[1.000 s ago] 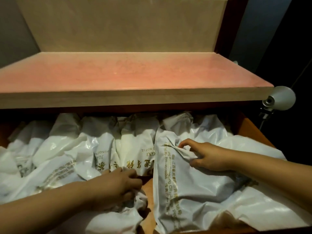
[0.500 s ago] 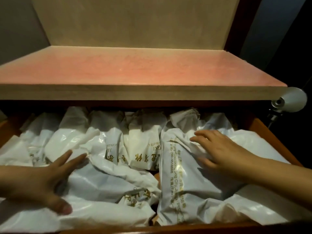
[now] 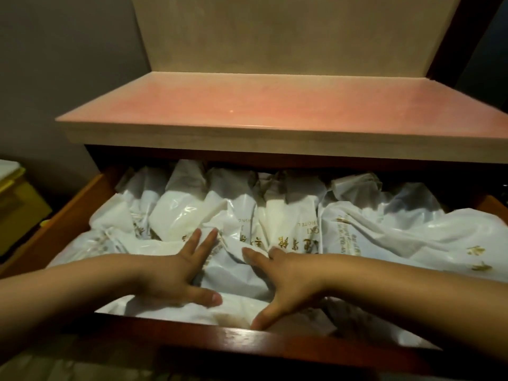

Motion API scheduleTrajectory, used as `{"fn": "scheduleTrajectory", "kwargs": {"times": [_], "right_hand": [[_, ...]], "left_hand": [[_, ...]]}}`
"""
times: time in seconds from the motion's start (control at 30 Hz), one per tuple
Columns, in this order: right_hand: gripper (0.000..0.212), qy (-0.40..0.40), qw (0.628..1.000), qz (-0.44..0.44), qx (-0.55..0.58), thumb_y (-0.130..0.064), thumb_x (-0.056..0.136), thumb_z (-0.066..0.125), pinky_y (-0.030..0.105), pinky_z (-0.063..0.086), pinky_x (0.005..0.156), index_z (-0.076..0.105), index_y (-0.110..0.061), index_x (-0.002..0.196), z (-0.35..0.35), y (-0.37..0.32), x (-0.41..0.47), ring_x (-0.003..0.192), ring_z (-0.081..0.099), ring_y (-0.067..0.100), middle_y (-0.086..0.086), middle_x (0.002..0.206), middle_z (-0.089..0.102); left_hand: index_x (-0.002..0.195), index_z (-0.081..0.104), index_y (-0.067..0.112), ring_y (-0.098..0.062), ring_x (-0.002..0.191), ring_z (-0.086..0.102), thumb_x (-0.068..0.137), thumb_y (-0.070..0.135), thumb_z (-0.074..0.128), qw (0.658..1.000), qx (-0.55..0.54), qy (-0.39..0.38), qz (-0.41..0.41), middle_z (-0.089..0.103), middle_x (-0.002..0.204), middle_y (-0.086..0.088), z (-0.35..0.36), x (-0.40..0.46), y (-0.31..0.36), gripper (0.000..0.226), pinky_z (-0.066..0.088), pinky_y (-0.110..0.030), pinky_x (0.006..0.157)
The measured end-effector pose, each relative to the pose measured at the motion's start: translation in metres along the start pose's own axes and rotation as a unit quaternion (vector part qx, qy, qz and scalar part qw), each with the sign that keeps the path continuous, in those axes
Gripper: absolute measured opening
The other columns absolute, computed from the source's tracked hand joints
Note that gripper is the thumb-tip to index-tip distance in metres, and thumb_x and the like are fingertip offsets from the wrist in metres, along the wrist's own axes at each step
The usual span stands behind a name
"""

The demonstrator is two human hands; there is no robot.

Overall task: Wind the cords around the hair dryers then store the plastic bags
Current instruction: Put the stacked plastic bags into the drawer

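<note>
While the drawer point(image 3: 68, 215) stands pulled out under the pink top point(image 3: 275, 105) of the cabinet, both hands lie flat on the heap of white plastic bags point(image 3: 384, 229) that fills it from side wall to side wall. The left hand point(image 3: 176, 273) rests near the middle of the front edge, its fingers point(image 3: 209, 237) straight and spread, the thumb stretched out to the side along the plastic just behind the front rail. The right hand point(image 3: 286, 276) lies just beside it, touching the bags as well, with straight fingers fanned apart and the thumb reaching down to the drawer's front edge. Neither hand pinches or curls round anything; they press on the crumpled surface with a narrow gap of white plastic between them.

The bags carry gold lettering (some of it reads upside down from here) and are bunched up, the ones at the back edge standing taller under the overhang of the top. What is inside them cannot be seen; the plastic is opaque and the light is dim, so the bulges may be the hair dryers. Past the drawer's left wall, at the left edge of the view, stands a yellow box point(image 3: 16, 204).
</note>
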State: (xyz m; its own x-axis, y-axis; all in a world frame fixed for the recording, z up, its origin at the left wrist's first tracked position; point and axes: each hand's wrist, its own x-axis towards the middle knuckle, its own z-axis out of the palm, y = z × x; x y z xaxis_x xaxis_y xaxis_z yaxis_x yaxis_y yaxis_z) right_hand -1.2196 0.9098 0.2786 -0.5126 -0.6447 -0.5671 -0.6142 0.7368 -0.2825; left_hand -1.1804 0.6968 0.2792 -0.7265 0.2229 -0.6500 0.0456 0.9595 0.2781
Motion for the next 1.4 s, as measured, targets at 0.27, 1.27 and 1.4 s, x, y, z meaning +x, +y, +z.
{"fn": "scheduleTrajectory", "kwargs": {"times": [0.27, 1.27, 1.4], "right_hand": [[0.092, -0.019, 0.986, 0.035, -0.164, -0.050, 0.086, 0.055, 0.045, 0.037, 0.102, -0.014, -0.041, 0.146, 0.011, -0.017, -0.001, 0.129, 0.033, 0.040, 0.019, 0.153, 0.002], [0.090, -0.134, 0.929, 0.343, 0.028, -0.044, 0.095, 0.048, 0.045, 0.016, 0.117, -0.028, -0.037, 0.141, 0.058, 0.171, -0.165, 0.145, 0.003, 0.035, 0.011, 0.154, -0.026], [0.083, -0.095, 0.919, 0.366, -0.109, -0.036, 0.090, 0.056, 0.041, 0.043, 0.095, 0.000, -0.026, 0.150, 0.040, 0.153, -0.155, 0.123, 0.044, 0.036, 0.017, 0.150, 0.025]], "left_hand": [[0.134, -0.041, 0.033, -0.032, 0.142, 0.023, 0.087, 0.064, 0.044, 0.994, 0.088, -0.036, -0.051, -0.054, 0.136, -0.010, 0.005, 0.002, 0.013, 0.102, 0.019, -0.038, 0.116], [0.133, 0.032, 0.042, -0.017, 0.130, 0.030, 0.071, 0.079, 0.050, 0.935, 0.281, 0.048, 0.211, 0.040, 0.133, 0.014, -0.031, 0.123, 0.216, 0.074, 0.013, -0.062, 0.109], [0.142, 0.022, 0.044, -0.023, 0.144, 0.006, 0.076, 0.077, 0.045, 0.926, 0.281, 0.101, 0.230, 0.018, 0.152, 0.005, -0.024, 0.122, 0.208, 0.077, -0.004, -0.064, 0.111]]}}
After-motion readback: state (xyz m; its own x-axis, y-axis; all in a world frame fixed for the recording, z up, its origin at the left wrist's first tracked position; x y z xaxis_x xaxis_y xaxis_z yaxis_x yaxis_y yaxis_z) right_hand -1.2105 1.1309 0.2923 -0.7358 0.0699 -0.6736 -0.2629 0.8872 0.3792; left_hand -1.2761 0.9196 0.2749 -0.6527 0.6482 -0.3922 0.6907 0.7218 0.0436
